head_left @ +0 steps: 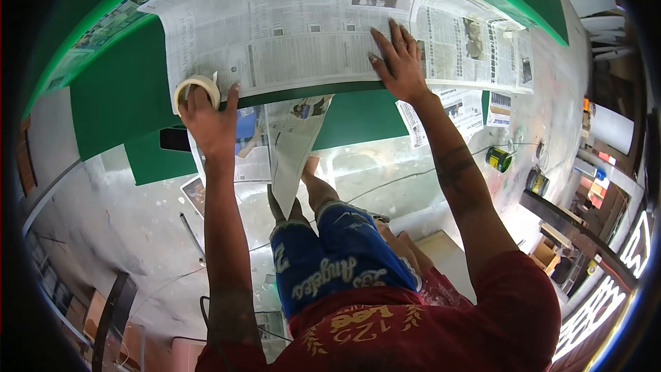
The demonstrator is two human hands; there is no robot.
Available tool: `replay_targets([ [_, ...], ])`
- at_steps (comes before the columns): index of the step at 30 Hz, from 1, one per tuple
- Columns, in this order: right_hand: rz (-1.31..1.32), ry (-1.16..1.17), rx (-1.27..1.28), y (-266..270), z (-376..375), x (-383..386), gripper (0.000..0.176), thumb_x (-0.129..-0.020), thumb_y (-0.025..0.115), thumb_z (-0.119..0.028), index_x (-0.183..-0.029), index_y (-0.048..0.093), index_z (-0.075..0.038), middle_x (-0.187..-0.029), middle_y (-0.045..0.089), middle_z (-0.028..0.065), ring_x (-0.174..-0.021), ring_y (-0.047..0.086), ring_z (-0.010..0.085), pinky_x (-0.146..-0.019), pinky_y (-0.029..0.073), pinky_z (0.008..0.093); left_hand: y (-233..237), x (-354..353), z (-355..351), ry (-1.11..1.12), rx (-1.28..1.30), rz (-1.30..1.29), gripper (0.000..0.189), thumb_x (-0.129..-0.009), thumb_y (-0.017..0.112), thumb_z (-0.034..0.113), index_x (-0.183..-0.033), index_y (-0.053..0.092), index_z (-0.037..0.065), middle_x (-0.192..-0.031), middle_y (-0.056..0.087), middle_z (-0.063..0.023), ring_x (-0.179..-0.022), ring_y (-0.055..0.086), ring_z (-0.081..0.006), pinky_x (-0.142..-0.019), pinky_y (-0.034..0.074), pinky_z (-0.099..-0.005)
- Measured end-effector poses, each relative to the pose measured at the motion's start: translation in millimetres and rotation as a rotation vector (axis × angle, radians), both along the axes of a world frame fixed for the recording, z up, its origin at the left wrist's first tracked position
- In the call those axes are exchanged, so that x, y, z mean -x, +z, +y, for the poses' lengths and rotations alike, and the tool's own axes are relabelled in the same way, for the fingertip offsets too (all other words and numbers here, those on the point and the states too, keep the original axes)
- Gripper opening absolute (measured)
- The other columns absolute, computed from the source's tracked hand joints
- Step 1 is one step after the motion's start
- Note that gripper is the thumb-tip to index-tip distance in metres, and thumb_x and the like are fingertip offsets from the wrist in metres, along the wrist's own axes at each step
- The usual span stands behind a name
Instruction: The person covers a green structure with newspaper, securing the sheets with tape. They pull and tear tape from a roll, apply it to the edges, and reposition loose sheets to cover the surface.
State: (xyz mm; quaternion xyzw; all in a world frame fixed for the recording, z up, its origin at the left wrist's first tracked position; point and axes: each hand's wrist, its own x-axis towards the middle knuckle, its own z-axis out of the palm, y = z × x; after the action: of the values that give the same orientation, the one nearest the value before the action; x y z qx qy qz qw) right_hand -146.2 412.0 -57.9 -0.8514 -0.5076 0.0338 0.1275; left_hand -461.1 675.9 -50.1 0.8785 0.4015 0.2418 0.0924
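Observation:
A wide sheet of newspaper [296,41] covers the curved green surface [110,89] in front of me. My left hand [212,127] is at the sheet's lower left corner, its fingers hooked round a roll of masking tape [213,85]. The thumb of that hand reaches toward the paper's lower edge. Farther right, my right hand [401,69] lies on the newspaper with fingers spread, near where a second printed sheet [475,45] begins. Below the sheet's edge, another piece of newspaper [292,155] hangs folded in front of my legs.
A dark flat rectangular object [175,139] lies on the green at the left. Two tins, a green-and-yellow one [498,158] and a darker one [537,182], stand on the stained floor [385,172]. A cable [385,189] crosses it. Another person's legs [399,241] show beside me.

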Motion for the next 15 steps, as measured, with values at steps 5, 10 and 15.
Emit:
replay_targets([
  [5,-0.001,0.008,-0.005,-1.2,-1.0,2.6,0.059,-0.102,0.057,-0.038,-0.158,0.044,-0.023,-0.169,0.025,0.0253,-0.152,0.024,0.0503,-0.123,0.017,0.0616,3.6,2.0,-2.6,0.038,0.052,-0.009,0.048,-0.076,0.092,0.029,-0.097,0.067,-0.006,-0.1,0.069,-0.0219,-0.104,0.063,-0.0445,-0.099,0.046,-0.0549],
  [10,0.026,-0.002,-0.002,0.6,-2.7,3.8,0.06,-0.102,0.057,-0.038,-0.158,0.044,-0.022,-0.169,0.025,0.0251,-0.153,0.023,0.0495,-0.124,0.017,0.0618,4.7,4.2,-1.7,0.047,0.12,0.019,0.046,-0.077,0.091,0.028,-0.096,0.068,-0.006,-0.099,0.069,-0.0204,-0.103,0.063,-0.0428,-0.099,0.046,-0.0538],
  [15,-0.001,0.001,0.021,2.2,-3.3,5.1,0.059,-0.102,0.057,-0.038,-0.158,0.044,-0.023,-0.169,0.025,0.025,-0.153,0.023,0.0491,-0.124,0.017,0.0615,6.3,3.7,-8.0,0.073,0.125,0.022,0.046,-0.077,0.091,0.029,-0.096,0.068,-0.007,-0.1,0.069,-0.0201,-0.103,0.062,-0.0422,-0.099,0.046,-0.0544],
])
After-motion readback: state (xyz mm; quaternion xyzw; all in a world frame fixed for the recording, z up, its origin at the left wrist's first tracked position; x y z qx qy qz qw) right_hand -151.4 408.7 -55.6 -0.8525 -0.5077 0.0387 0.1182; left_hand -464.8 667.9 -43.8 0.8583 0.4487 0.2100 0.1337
